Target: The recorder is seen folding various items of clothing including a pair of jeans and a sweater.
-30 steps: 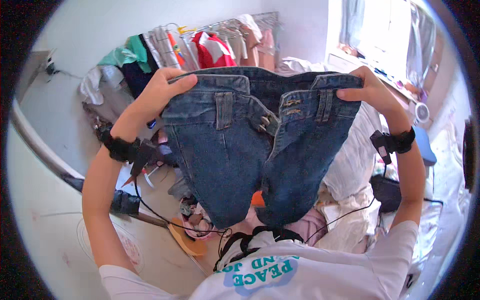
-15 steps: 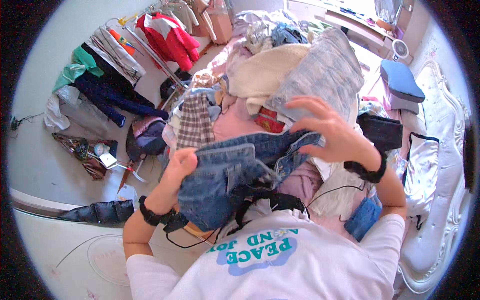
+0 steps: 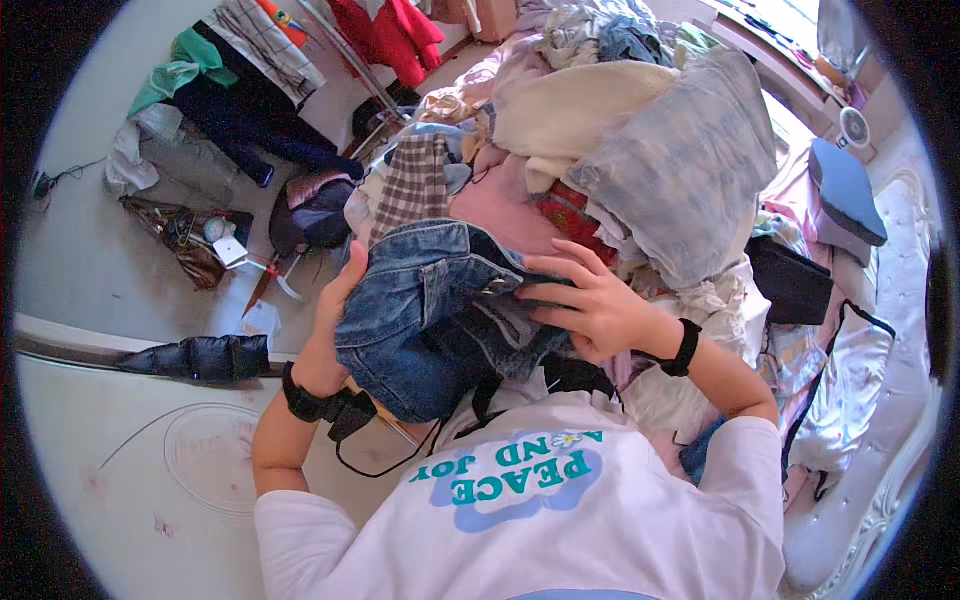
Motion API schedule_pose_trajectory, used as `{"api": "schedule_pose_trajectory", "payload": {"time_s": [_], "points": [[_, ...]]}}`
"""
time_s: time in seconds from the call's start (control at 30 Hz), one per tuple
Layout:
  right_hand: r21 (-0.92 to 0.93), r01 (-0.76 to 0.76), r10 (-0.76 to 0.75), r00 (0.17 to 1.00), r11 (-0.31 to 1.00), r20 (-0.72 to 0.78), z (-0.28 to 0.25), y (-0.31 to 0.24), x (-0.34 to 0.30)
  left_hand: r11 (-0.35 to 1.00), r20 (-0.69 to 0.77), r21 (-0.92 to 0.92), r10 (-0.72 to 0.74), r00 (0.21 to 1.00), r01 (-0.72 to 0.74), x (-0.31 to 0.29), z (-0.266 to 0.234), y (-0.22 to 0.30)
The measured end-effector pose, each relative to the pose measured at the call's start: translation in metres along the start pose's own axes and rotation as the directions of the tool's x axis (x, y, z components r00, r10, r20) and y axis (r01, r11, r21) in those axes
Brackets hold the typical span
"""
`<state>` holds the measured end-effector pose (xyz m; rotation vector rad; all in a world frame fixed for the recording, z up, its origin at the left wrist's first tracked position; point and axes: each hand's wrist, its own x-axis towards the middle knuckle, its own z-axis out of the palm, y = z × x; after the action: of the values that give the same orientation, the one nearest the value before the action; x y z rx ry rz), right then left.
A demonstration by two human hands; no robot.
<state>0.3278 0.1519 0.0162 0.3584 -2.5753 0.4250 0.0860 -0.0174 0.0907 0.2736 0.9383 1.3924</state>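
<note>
A blue denim garment (image 3: 400,310) with a stitched waistband hangs bunched in front of my chest. My left hand (image 3: 325,330) grips its left edge, thumb up along the outside and the other fingers hidden by the cloth. Over the garment's right part lies my right hand (image 3: 610,310), fingers stretched and apart, their tips touching the fabric by the waistband opening. Dark inner cloth shows between the two hands. Just beyond it are a brown-and-white checked cloth (image 3: 410,185) and a red patterned piece (image 3: 572,222).
Heaped clothes cover the bed, with a cream knit (image 3: 580,110) and a grey-blue plaid cushion (image 3: 690,160). A black folded item (image 3: 790,280) and a blue pillow (image 3: 848,190) lie at right, by a white tufted headboard (image 3: 890,400). Clothes hang on a rack (image 3: 350,55) at far left.
My right hand has moved left and down from the garment's right end onto its middle. The denim has folded together and its waistband has tilted up on the left. The view has shifted.
</note>
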Motion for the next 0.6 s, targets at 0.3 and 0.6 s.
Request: {"api": "schedule_pose_trajectory", "payload": {"time_s": [0.3, 0.6], "points": [[0.061, 0.204, -0.205, 0.979, 0.977, 0.011, 0.04, -0.014, -0.015, 0.996, -0.049, 0.03, 0.084, 0.995, -0.083, -0.004, -0.005, -0.004], [-0.151, 0.004, -0.018, 0.996, 0.989, -0.088, 0.065, -0.001, -0.009, 0.971, -0.124, 0.153, 0.202, 0.971, -0.183, 0.008, -0.01, 0.002]]}}
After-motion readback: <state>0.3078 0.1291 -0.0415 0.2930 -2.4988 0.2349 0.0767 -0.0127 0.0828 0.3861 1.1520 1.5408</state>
